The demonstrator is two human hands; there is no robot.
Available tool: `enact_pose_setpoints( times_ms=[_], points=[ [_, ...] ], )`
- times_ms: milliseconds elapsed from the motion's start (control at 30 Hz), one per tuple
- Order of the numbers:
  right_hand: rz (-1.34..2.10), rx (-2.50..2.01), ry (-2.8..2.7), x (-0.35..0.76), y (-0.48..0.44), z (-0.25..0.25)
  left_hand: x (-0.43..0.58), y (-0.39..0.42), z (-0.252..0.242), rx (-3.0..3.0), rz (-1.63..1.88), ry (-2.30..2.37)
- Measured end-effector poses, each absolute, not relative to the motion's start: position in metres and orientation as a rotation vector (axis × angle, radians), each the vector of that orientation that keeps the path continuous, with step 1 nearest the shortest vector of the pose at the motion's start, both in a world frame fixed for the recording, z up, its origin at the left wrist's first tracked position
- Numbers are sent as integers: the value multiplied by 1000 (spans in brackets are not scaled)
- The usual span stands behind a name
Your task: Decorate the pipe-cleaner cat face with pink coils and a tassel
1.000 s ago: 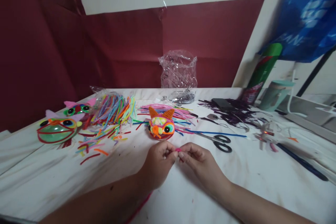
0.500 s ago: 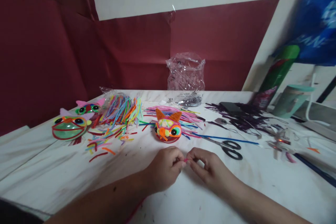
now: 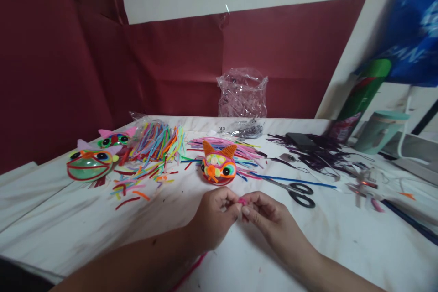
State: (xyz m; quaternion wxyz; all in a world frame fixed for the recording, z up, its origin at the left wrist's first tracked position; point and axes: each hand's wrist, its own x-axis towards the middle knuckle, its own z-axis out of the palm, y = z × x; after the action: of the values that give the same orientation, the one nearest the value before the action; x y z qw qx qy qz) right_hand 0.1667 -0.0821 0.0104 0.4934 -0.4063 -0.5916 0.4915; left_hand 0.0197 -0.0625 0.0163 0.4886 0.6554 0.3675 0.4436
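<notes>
Between the fingertips of both hands is a pink pipe cleaner (image 3: 242, 201), its end bunched into a small coil. My left hand (image 3: 216, 216) pinches it from the left, and a longer pink length trails below that wrist toward the front edge. From the right, my right hand (image 3: 266, 212) holds the same coil with thumb and fingers closed. Just beyond the hands sits a round figure (image 3: 218, 168) with orange ears and large eyes. Scissors (image 3: 297, 191) with black handles lie to the right, beside a blue pipe cleaner (image 3: 308, 183).
Two similar figures, a green one (image 3: 89, 167) and a pink-eared one (image 3: 118, 140), stand at left. Colourful pipe cleaners (image 3: 155, 143) and cut scraps are heaped nearby. A clear plastic bag (image 3: 242, 96) stands behind. Dark purple strips (image 3: 320, 157), a phone (image 3: 301, 141) and a mug (image 3: 381, 131) are at right.
The pink pipe cleaner's end now shows as a larger coil between my fingertips. My right fingers have shifted around it, and more of the trailing pink length is visible below my left wrist.
</notes>
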Motion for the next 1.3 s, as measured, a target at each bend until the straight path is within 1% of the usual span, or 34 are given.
enact_pose_setpoints(
  times_ms=[333,533,633,800,900,1000,1167,1300],
  points=[
    [1069,-1051,-1496,168,-82,7,23,-64,14,1579,1050,917],
    [826,-1117,-1758,173,-82,9,18,-62,18,1599,838,995],
    [707,-1180,-1945,176,-80,10,14,-59,17,1709,764,1029],
    [517,-1175,-2207,181,-77,10,13,-59,14,2118,783,1072],
    [429,-1142,-2254,182,-78,9,14,-59,10,2058,758,1076],
    [532,-1120,-2134,180,-80,8,15,-58,9,1917,827,1060],
    [953,-1091,-1665,170,-84,8,16,-61,16,1732,1054,990],
    [1024,-1083,-1552,167,-88,9,18,-65,19,1722,1082,978]
  ],
)
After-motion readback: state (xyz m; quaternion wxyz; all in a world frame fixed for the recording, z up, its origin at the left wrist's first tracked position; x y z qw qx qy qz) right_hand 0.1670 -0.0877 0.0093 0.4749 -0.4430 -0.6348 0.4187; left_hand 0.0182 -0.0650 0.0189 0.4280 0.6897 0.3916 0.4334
